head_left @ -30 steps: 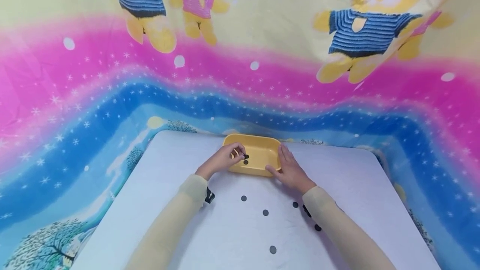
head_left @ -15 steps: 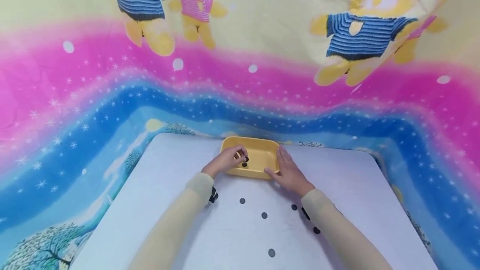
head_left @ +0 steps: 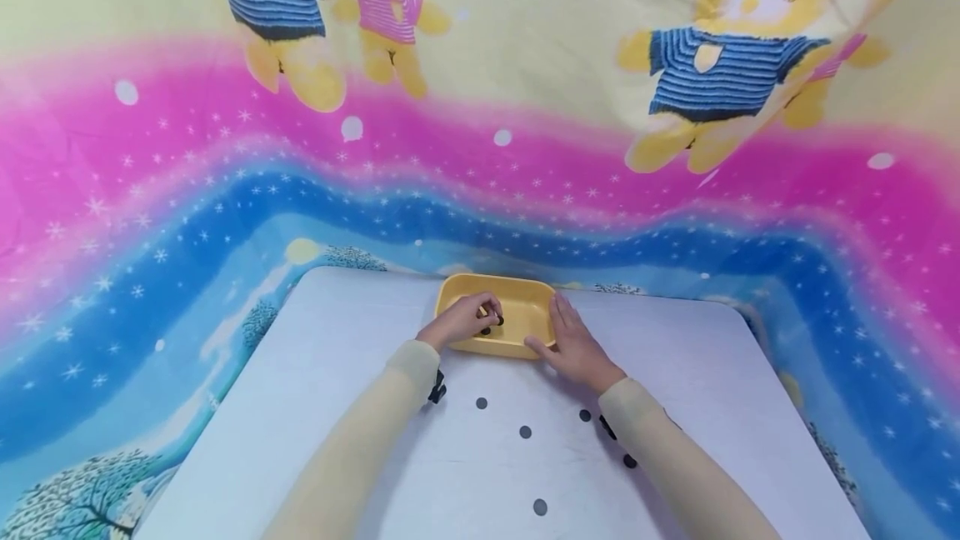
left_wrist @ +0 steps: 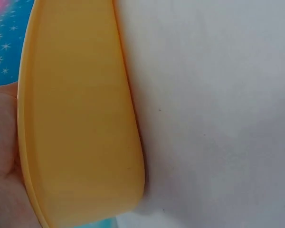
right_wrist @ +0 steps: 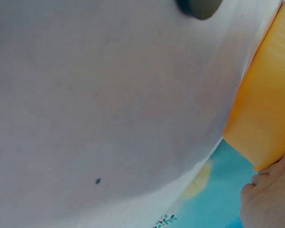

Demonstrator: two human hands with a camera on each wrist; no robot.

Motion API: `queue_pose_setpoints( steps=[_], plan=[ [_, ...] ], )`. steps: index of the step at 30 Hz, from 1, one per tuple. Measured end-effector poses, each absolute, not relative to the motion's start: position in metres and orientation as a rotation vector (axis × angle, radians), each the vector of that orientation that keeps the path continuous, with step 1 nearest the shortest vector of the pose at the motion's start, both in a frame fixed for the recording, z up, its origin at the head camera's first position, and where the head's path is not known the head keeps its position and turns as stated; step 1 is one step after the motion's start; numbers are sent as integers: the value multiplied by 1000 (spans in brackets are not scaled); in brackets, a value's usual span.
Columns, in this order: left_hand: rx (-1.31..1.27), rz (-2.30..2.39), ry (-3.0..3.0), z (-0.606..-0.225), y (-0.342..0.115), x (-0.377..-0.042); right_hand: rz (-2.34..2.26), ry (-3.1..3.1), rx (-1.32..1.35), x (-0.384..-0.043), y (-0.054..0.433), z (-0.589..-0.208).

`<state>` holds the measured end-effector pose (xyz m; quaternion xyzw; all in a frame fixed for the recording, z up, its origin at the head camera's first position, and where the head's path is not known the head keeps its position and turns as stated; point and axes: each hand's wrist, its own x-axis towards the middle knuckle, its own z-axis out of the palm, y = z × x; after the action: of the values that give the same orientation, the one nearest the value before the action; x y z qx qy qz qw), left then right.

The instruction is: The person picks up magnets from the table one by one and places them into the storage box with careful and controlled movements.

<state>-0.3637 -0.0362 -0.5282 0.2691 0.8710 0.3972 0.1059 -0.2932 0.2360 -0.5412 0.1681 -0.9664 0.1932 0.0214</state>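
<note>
A yellow plastic box stands at the back edge of the white-covered table. My left hand reaches over its front left rim, and thumb and fingertips pinch a small black disc low inside the box. A second black disc lies in the box just under that hand, partly covered. In the left wrist view the box's outer wall hides the fingertips. My right hand rests against the box's right front corner, fingers straight along the right side, thumb spread over the front rim.
Several dark discs lie on the white tabletop: one grey disc in front of the box, a grey disc nearest me, and a black disc by the right forearm. A patterned curtain hangs right behind the table's back edge.
The left hand has shifted a little to the right inside the box, the pinched disc moving with it. It now partly covers the second disc. The right hand stays at the box's corner.
</note>
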Motion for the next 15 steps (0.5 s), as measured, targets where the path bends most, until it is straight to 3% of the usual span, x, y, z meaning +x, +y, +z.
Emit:
queue_pose_setpoints(
  steps=[15],
  plan=[
    [823,1034,2557,-529,-26,-367,596,-3003,525,-294,237,-542]
  ],
)
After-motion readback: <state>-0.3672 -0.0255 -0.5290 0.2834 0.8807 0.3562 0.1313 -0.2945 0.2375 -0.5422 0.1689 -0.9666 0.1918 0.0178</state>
